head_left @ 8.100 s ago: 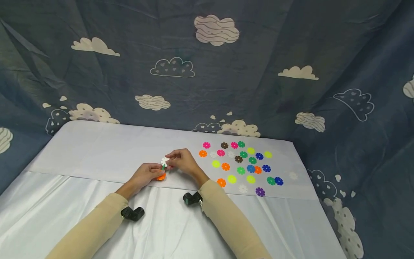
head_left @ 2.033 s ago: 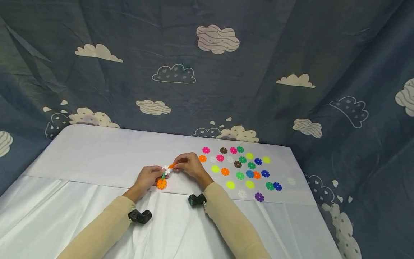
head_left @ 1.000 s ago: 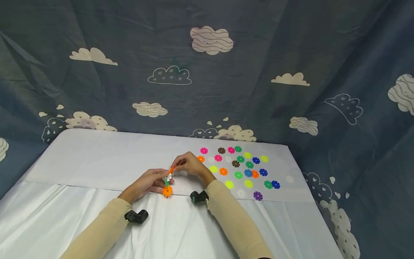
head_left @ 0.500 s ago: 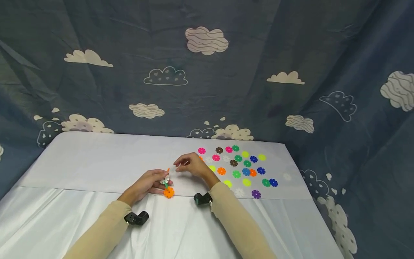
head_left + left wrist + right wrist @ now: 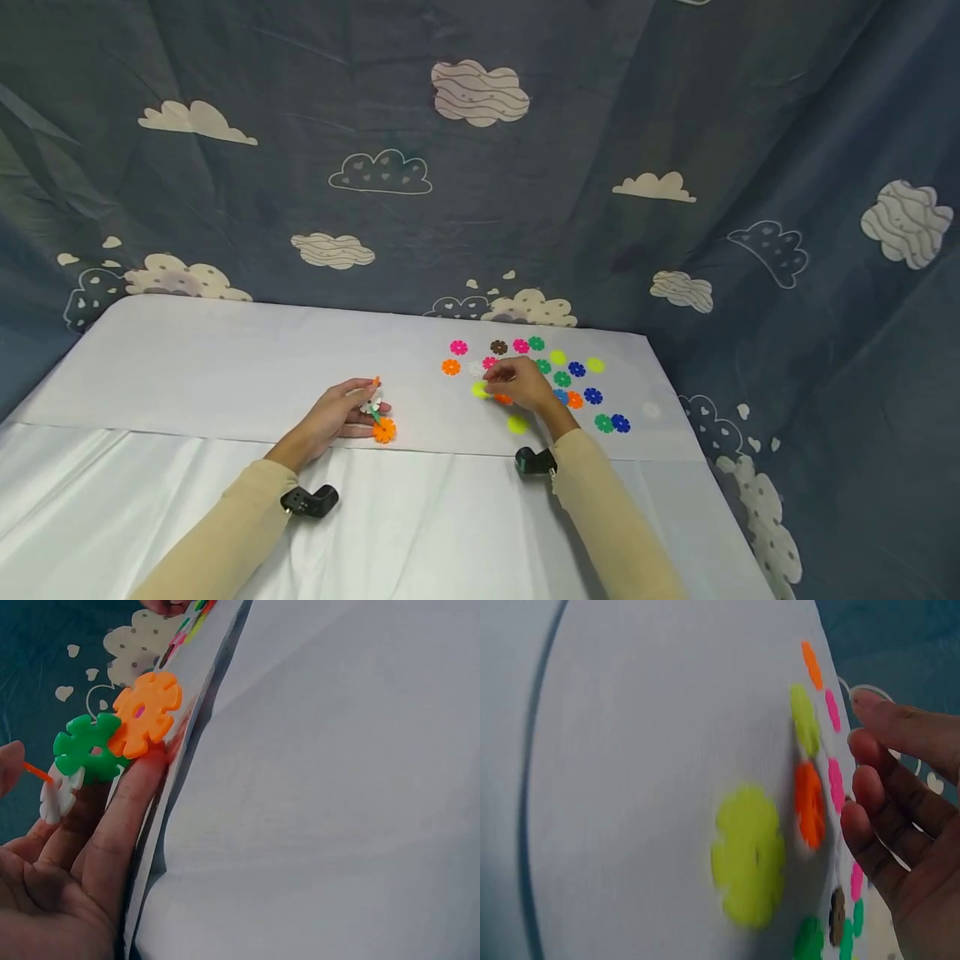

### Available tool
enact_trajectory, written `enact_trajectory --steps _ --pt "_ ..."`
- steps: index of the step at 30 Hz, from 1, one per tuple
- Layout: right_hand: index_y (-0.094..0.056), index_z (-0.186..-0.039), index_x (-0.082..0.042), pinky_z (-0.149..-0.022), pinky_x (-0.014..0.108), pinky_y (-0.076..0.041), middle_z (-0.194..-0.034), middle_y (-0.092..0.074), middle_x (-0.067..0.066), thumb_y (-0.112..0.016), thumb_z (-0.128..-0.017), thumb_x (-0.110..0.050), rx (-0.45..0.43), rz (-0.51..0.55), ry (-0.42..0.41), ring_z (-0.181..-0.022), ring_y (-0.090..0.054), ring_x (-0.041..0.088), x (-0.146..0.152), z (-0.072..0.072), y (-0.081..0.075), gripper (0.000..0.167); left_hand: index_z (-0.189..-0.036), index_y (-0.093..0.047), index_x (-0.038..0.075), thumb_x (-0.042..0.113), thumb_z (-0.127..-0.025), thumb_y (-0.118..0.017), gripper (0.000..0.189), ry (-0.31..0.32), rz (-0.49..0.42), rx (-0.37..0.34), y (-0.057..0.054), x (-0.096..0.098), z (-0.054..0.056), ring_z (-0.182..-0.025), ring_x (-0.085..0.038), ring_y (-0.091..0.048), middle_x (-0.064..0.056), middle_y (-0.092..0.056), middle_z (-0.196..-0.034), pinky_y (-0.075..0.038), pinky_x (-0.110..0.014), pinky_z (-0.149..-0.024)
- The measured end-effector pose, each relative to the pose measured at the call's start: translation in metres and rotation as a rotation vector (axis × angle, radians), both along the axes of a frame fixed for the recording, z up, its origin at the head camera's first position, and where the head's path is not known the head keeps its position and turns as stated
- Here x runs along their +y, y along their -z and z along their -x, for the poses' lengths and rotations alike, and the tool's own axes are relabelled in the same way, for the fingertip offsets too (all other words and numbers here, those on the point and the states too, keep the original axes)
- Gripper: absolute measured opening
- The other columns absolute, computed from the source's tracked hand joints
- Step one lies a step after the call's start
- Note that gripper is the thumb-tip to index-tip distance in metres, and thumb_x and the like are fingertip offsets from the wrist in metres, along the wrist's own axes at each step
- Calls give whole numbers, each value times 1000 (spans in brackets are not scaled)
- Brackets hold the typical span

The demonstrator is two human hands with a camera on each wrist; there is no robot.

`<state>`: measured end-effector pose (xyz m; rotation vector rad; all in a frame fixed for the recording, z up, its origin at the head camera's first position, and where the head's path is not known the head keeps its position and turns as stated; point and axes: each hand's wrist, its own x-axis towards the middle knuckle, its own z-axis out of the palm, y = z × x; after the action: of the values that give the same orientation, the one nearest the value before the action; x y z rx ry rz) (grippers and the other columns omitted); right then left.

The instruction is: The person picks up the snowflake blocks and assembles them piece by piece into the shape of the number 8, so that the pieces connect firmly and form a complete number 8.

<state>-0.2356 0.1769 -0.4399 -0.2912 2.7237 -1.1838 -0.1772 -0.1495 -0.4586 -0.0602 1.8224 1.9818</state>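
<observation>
My left hand holds a small chain of interlocking flower-shaped discs. In the left wrist view, an orange disc joins a green disc, then a white disc. A second orange disc shows edge-on by the thumb, and the fingers support the chain from behind. Over the scattered discs hovers my right hand, fingers loosely bent with nothing between them. Nearest to it are a yellow disc and an orange-red disc. That hand hides several discs in the head view.
Loose discs in several colours lie across the right part of the white table, among them a pink disc and a dark blue disc. A dark curtain with cloud prints hangs behind the table.
The second orange disc was pinched by my right hand and set onto the white one. My right hand has let go and moved right over the loose discs; the left keeps the chain.
</observation>
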Motion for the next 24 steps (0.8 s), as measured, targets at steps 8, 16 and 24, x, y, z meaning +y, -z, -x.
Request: enact_trajectory --steps 8,16,24 --pt "-73 -97 -8 -73 28 -48 -86 -66 1 -80 -78 -6 -46 -112 69 -78 -53 19 20 -4 8 21 -139 -37 0 30 -101 -52 51 -42 40 62 1 -1 0 -92 -18 -67 -14 -68 -114 -56 -34 -80" --pt "-69 -103 -10 -85 34 -49 -94 -62 3 -81 -78 -11 -88 -254 23 -89 -52 21 16 -2 4 27 -140 -35 -9 17 -102 -49 48 -100 -8 68 7 1 -8 -103 -15 -63 -20 -62 -123 -53 -31 -88" --pt "-65 -97 -10 -80 32 -48 -91 -60 4 -80 -77 -4 -99 -194 36 -86 -51 22 20 -2 4 26 -142 -39 -5 20 -101 -52 49 -75 17 100 4 4 1 -98 -11 -64 -22 -60 -125 -53 -31 -89"
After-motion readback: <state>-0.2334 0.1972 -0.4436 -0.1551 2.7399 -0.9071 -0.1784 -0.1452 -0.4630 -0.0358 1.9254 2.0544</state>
